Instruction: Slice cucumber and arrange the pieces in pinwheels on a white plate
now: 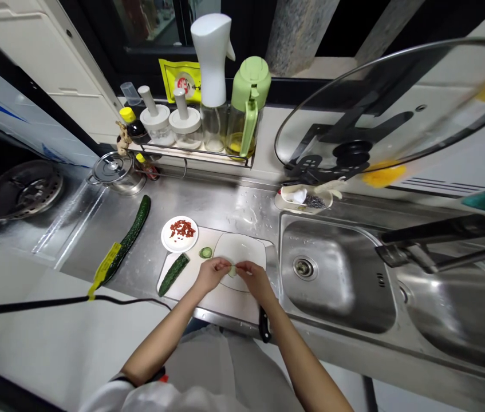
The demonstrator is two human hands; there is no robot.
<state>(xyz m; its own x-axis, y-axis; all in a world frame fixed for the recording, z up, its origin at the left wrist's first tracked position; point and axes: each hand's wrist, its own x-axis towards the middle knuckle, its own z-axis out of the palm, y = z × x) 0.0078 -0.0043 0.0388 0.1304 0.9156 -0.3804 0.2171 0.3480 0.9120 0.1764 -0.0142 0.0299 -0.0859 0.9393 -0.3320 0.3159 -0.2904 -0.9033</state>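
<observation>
My left hand [212, 273] and my right hand [256, 279] meet above a white squarish plate [242, 246], fingertips pinched on a thin pale-green cucumber slice [232, 272] between them. The plate rests on a white cutting board [220, 301]. Left of my hands, a small stack of cucumber slices [205, 252] lies on the board, with a cut cucumber piece [174, 274] farther left. Beside my right wrist shows the black handle of a knife [264, 325]. A round white plate [166, 237] with chopped red bits overlaps the board's far left corner.
A long cucumber [133, 234] with a yellow label lies to the left, near a lidded steel pot [117, 173]. Behind stands a rack with seasoning jars [185, 127] and a green-topped oil bottle [248, 109]. On the right are the sink [336, 280], faucet [390, 256] and a large glass lid [354, 154].
</observation>
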